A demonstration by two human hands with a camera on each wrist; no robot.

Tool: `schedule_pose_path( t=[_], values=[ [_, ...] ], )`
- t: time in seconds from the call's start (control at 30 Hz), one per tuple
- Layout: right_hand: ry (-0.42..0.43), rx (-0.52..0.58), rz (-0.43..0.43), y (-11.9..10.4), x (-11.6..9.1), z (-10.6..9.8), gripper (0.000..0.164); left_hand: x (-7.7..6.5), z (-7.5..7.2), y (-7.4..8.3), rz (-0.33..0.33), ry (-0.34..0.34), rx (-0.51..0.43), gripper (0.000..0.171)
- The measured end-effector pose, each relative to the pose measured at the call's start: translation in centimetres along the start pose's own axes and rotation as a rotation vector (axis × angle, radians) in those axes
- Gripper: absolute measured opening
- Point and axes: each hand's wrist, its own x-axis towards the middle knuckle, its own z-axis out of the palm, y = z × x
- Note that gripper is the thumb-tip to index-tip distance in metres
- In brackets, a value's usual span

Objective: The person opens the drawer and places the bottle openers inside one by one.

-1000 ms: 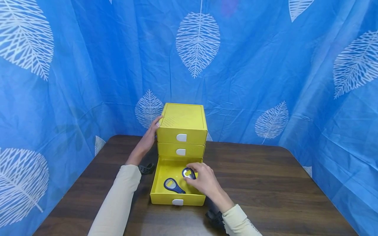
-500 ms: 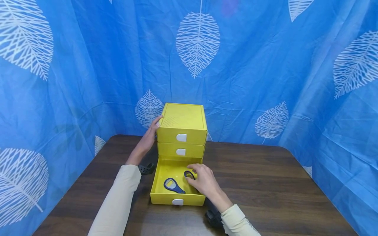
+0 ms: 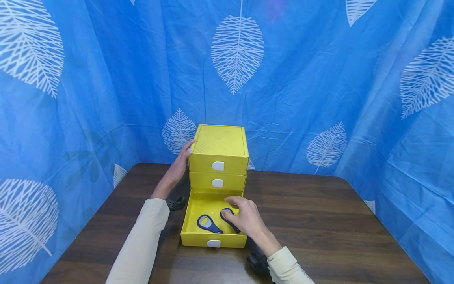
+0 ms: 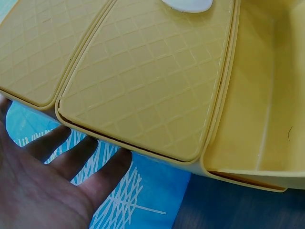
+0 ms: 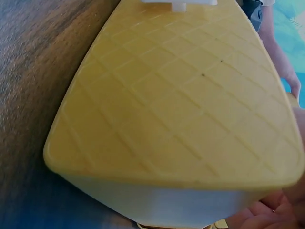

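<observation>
A yellow drawer unit (image 3: 221,142) stands on the table, its bottom drawer (image 3: 200,203) pulled out. Inside that drawer lie two dark blue bottle openers with metal centres: the left one (image 3: 213,228) and the right one (image 3: 233,226). My right hand (image 3: 248,219) is over the drawer's right side, thumb above the right opener, with a gap between thumb and fingers; it partly hides that opener. With fingers extended, my left hand (image 3: 176,169) rests against the unit's left side. In the left wrist view its fingertips (image 4: 125,155) touch the side edge.
The two upper drawers, each with a white tab (image 3: 218,165), are closed. Dark wooden tabletop (image 3: 319,221) extends on both sides. Behind it hangs a blue curtain (image 3: 291,79) with white leaf prints. Dark bands (image 3: 258,263) sit at the wrists.
The right bottle opener, earlier pinched upright in my right hand, now lies down in the drawer, and the fingers have parted from it. My left hand has stayed in place.
</observation>
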Motion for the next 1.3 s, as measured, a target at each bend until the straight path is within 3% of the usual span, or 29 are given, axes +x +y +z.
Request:
schedule_pose_path(
  t=[0.37,0.73,1.3],
  values=[
    [0.069,0.123,-0.094,-0.7,-0.6,-0.5,0.027,0.0,0.0,0.1,0.013,-0.008,0.001,0.063],
    [0.045,0.250,-0.163,-1.5,-2.6,-1.2,0.022,-0.3,0.1,0.2,0.009,-0.003,0.002,0.063],
    [-0.014,0.330,-0.251,-2.3,-6.0,-1.4,0.013,-0.5,0.3,0.3,-0.004,0.002,0.014,0.063]
  ],
)
